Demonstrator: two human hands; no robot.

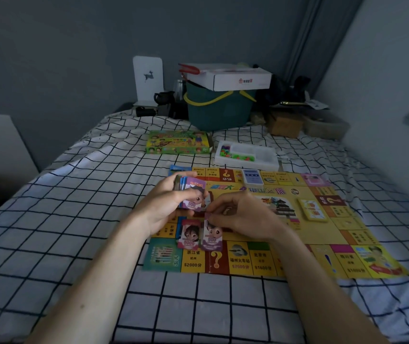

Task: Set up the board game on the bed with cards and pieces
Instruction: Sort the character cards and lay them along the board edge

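Holding the stack of notes (190,194), hands (166,207) hover above the board (322,234).

board (273,234): yellow, laid flat on bed | note stack (191,194): held above board, purple 500 on top | notes on board: pink 5000 (188,235), purple 500 (212,238), side by side | blue deck (251,176), yellow deck (312,209) on board | piece tray (247,155), box (178,142) beyond board
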